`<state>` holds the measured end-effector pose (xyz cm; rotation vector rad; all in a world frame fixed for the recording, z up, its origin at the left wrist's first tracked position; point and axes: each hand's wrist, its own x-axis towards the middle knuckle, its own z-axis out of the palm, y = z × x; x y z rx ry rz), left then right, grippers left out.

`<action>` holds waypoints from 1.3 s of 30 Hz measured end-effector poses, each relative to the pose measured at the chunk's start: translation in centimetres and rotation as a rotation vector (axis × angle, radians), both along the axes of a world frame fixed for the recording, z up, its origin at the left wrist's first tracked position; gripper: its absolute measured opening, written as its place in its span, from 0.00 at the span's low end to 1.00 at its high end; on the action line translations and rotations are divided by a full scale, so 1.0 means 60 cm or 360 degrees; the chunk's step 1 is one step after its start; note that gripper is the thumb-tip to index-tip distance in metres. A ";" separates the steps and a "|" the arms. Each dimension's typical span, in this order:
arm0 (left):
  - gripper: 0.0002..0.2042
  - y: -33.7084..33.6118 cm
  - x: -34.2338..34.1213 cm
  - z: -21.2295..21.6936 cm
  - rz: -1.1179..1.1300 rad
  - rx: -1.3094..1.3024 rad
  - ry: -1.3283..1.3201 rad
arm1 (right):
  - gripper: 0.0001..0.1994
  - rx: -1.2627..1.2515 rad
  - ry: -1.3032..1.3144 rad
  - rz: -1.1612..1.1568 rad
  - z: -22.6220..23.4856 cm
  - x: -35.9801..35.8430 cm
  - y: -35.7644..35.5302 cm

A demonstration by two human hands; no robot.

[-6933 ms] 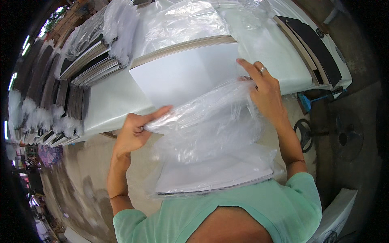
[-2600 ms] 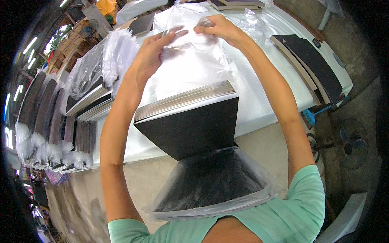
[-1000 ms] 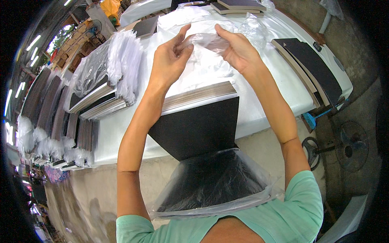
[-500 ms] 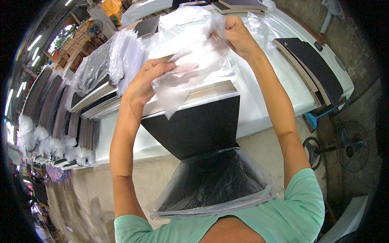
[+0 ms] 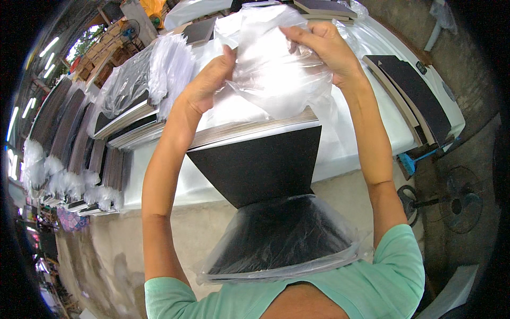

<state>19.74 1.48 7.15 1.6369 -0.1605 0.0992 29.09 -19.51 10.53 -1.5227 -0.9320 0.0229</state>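
One clear plastic sheet, between both hands; touching both

White-covered table: black-topped board stack at near edge; plastic-wrapped stacks at left; dark boards along right side.

Wide head cam, L of pair, looks down/fwd past wearer's shirt; L hand & R hand nr, white table beyond; far L bkgd prob. too dim/bent to read.
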 end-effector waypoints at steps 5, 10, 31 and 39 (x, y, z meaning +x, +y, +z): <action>0.29 -0.048 -0.010 0.042 -0.0437 0.0051 -0.0031 | 0.11 0.0300 -0.0141 -0.0093 0.002 0.036 -0.022; 0.21 -0.062 -0.019 0.045 -0.0318 0.0235 -0.0049 | 0.11 0.0297 -0.0218 -0.0240 0.000 0.056 -0.044; 0.20 -0.153 -0.077 0.005 -0.0721 -0.1140 0.0191 | 0.12 -0.0194 -0.1833 0.0045 0.036 -0.118 -0.096; 0.20 -0.181 -0.109 -0.023 -0.0798 -0.1415 0.0237 | 0.13 -0.0197 -0.1964 0.0056 0.033 -0.142 -0.101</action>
